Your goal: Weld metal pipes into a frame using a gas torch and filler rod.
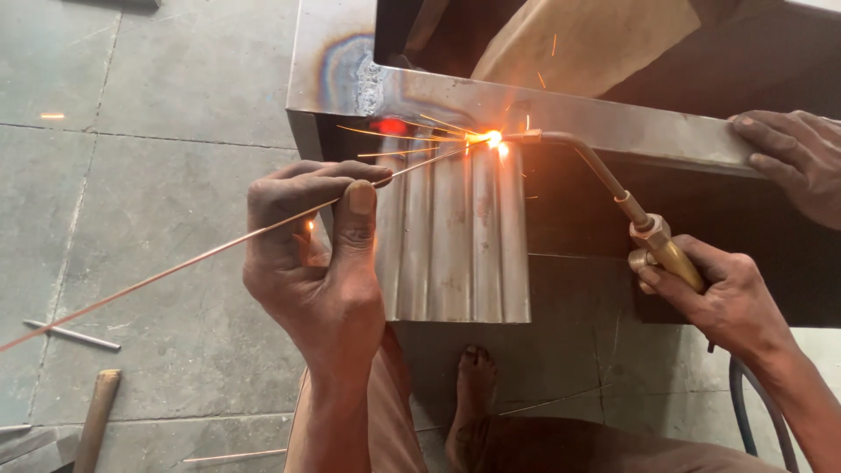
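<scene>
My left hand (317, 263) pinches a long thin copper-coloured filler rod (175, 270) between thumb and fingers; the rod's tip reaches the glowing spot (492, 137). My right hand (714, 293) grips the brass handle of a gas torch (613, 188), whose bent nozzle points at the same spot, throwing sparks. The flame sits where a fluted steel panel (455, 236) meets the flat rim of a steel box frame (613, 123). Another person's hand (793, 158) rests on the frame's rim at the right.
A bare foot (473, 385) stands on the concrete floor below the fluted panel. Loose rods (70, 335) and a wooden handle (96, 412) lie on the floor at the lower left. A hose (745, 403) trails from the torch by my right forearm.
</scene>
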